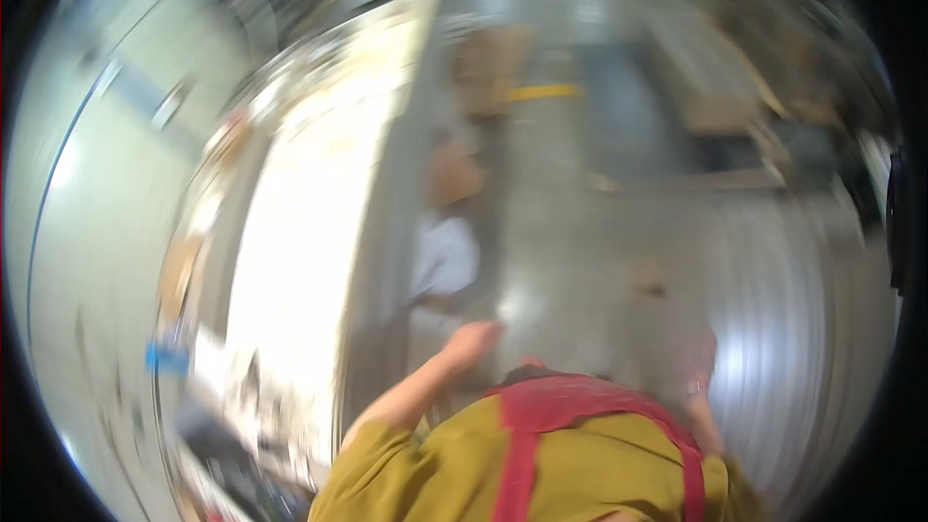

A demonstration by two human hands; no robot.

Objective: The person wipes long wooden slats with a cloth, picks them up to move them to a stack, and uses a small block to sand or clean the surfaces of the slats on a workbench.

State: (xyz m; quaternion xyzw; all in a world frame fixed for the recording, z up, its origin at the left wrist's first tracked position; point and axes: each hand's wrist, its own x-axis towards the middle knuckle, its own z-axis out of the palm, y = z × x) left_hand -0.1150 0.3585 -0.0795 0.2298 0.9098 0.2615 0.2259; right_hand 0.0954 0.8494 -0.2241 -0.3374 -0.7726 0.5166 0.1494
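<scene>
My left hand [474, 339] hangs in front of my body, over the grey floor and to the right of a long, brightly lit pale workbench [309, 203]. Motion blur smears its fingers, and no held thing shows in it. Lower right, my right hand [700, 360] hangs beside a long grey ribbed or stacked surface [773, 329]. It too is badly blurred, so its fingers and anything in them cannot be made out. I wear a mustard shirt and a red apron [570, 401].
Along the bench's right side, low down, are a white bundle [447, 256] and a brown box [454, 174]. Farther off are another brown box [488, 68] and a yellow strip [546, 92]. Long stacked pieces [701, 68] lie far right. A small brown thing [650, 275] is on the floor.
</scene>
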